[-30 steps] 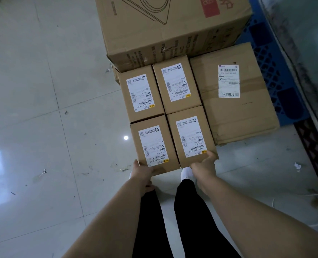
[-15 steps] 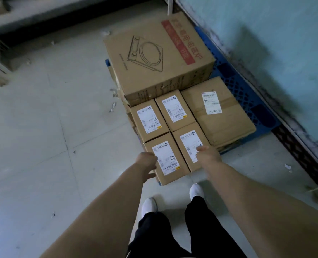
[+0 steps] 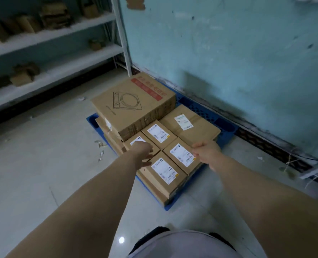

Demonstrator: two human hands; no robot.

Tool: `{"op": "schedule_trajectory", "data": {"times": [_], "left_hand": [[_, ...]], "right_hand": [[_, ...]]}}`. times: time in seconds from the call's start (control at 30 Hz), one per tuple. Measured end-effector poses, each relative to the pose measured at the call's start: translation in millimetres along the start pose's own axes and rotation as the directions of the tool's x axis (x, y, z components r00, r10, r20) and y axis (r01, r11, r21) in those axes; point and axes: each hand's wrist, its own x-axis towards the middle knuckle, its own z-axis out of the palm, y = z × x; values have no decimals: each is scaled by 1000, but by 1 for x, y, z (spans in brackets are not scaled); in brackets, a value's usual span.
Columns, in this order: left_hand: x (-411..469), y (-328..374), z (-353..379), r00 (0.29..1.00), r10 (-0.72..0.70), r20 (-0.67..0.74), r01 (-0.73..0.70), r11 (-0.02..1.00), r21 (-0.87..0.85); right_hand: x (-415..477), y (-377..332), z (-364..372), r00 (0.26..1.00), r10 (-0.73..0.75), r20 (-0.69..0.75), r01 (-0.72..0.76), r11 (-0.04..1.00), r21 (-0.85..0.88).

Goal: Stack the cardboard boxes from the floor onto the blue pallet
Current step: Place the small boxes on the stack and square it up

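The person's L hand (image 3: 144,151) is loose w/ fingers stretched, over the place where two of the small boxes meet, and holds nothing; the R hand (image 3: 206,152) has fingers only softly bent at the right edge of the same group, also w/ nothing in it; whether they touch the cardboard cannot be told, the picture is blurred there. Nearest is the front small box (image 3: 163,174); just beside it is the second small box (image 3: 182,155); two more stand behind, all four tight together on a lower layer on the blue pallet (image 3: 226,127). Behind-right lies a flat wide box (image 3: 193,125); behind-left the big box (image 3: 134,107) w/ a line drawing sits highest. Judgement: the small boxes look stiff and prob. light enough for two hands; faces are smooth and labels slick, so better to take opposite side walls low, fingers under the bottom edge; the big box would need both hands at its short ends, weight unknown.
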Motion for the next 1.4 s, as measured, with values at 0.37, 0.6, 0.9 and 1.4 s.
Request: {"op": "schedule_trajectory", "data": {"times": [0.37,0.6,0.9,1.4], "left_hand": [[-85,-50,-12,999,-7,-46,9,999,34],[-137,-88,-55,998,-24,-56,24,1000,-6],[-133,-102,-200,983,12,-184,-23,998,-62],[-27,-97,-441,999,28,-25,-26,995,99]], "right_hand": [[-74,26,5,997,-57,49,55,998,30],[-123,44,46,994,-62,93,68,996,-59],[-167,-14,166,967,-219,128,234,966,-112],[-188,-62,413,994,-95,-56,90,991,-100]]}}
